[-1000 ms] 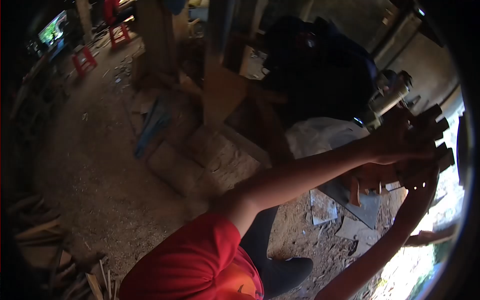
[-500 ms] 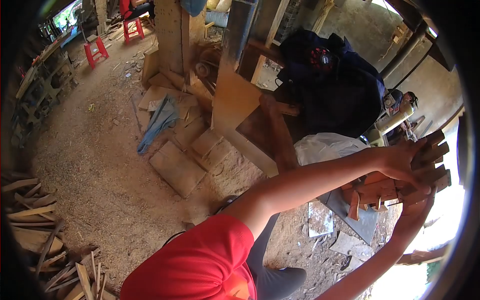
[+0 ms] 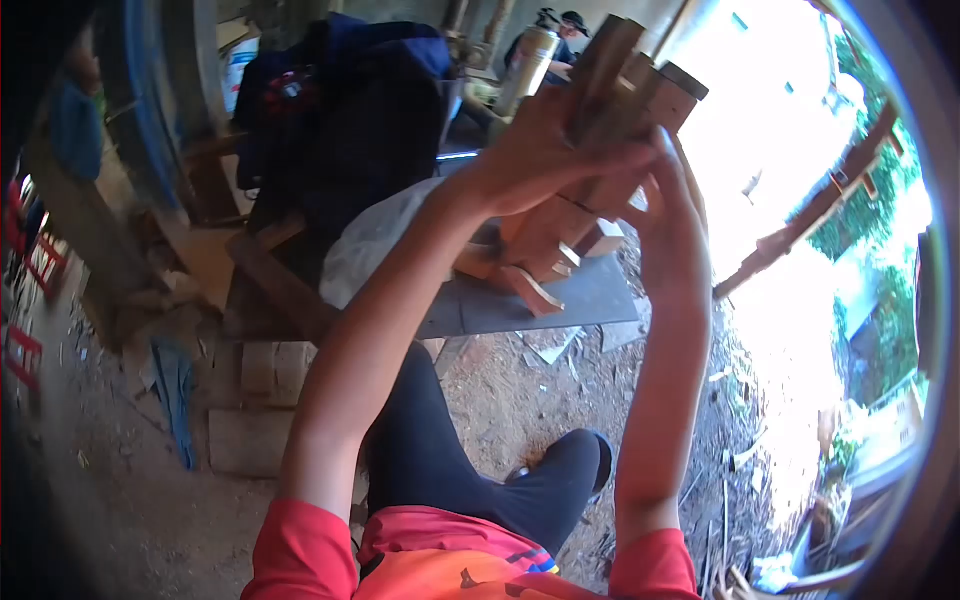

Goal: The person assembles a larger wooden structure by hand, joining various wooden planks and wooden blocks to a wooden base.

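My left hand [image 3: 530, 155] reaches up and grips a bundle of short wooden blocks [image 3: 612, 95] from its left side. My right hand [image 3: 668, 225] presses in from the right, its fingers close to those of the left. The blocks stick up unevenly above my hands. Beneath them, more cut wooden pieces [image 3: 545, 235] are piled on a dark tabletop [image 3: 490, 312]. A small curved wooden piece [image 3: 532, 290] leans at the pile's near side. My palms and some contact points are hidden.
A dark bag or cloth heap [image 3: 345, 130] and a clear plastic sheet [image 3: 375, 235] lie left of the pile. Behind stands a pale cylinder [image 3: 528, 65], with another person [image 3: 570, 35] beyond. Scraps lie on the dirt floor; a blue cloth [image 3: 174, 400] is at left.
My view has turned right, bringing the wood pile nearer the middle and the bright outdoors into sight. Both hands remain at the blocks.
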The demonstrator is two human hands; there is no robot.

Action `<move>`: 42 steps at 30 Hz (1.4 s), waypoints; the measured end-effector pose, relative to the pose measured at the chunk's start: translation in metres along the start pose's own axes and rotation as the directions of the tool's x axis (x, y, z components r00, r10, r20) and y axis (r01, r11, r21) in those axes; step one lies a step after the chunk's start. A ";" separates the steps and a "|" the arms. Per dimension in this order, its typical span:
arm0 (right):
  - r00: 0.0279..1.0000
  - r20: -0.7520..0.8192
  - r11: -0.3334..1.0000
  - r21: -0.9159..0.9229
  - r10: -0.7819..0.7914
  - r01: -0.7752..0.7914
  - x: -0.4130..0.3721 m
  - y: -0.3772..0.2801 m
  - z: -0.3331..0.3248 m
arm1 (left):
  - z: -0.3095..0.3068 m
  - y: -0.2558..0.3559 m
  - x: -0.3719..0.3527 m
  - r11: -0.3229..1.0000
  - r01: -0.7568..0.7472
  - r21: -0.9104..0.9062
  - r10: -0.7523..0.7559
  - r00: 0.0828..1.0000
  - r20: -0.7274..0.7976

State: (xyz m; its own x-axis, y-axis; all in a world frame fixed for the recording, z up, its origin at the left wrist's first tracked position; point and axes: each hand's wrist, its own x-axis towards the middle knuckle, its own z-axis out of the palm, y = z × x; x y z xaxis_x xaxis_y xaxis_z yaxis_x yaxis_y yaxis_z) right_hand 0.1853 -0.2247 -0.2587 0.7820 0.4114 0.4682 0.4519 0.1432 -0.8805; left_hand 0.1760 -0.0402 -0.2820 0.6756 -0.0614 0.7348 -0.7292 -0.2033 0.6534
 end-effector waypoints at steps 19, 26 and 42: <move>0.996 0.014 0.994 -0.073 -0.086 0.086 0.005 -0.001 0.001 | 0.002 -0.011 0.005 0.987 -0.068 -0.145 0.057 0.995 -0.079; 0.986 -0.016 0.962 -0.219 -0.168 0.161 0.014 0.013 -0.007 | -0.005 -0.013 0.007 0.994 -0.072 -0.077 0.073 0.997 0.006; 0.914 0.018 0.910 -0.091 -0.405 0.405 0.022 0.015 0.002 | 0.002 -0.009 0.008 0.986 -0.165 0.009 0.165 0.982 -0.092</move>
State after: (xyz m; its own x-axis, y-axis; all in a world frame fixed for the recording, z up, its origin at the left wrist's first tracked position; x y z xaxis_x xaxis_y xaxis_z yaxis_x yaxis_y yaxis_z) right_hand 0.2084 -0.2121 -0.2620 0.5239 0.3338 0.7836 0.7670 0.2152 -0.6045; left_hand 0.1877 -0.0408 -0.2824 0.5331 -0.0043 0.8461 -0.8296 -0.1990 0.5217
